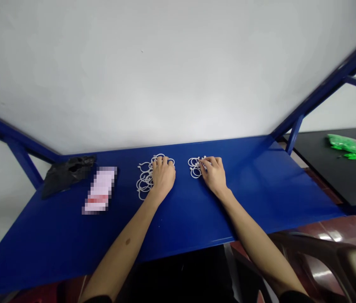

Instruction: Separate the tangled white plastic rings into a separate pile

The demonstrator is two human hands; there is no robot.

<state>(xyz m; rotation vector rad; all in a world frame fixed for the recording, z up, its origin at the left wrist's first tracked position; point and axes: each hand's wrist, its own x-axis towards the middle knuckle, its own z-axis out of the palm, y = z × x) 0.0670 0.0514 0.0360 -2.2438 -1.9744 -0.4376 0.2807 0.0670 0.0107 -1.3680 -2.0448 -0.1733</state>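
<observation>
Two groups of thin white plastic curtain rings, open loops with small ball ends, lie on a blue table. My left hand [164, 174] reaches over the left, larger pile of rings [144, 181]. Its fingers curl down onto the rings at the pile's upper right; the fingertips are partly hidden, and a loop shows beside them. At the smaller right group of rings [196, 171], my right hand [214, 173] comes in from the right. Thumb and forefinger are pinched together on a ring there, its far part covered by the hand.
The blue tabletop [184, 223] meets a white wall behind. Left are a black plastic bag [67, 172] and a blurred-out pinkish packet or phone [101, 189]. Blue metal bars [295, 134] rise at both sides. A dark table [332, 176] at right holds a green bag [348, 145]; a brown chair [323, 256] stands below.
</observation>
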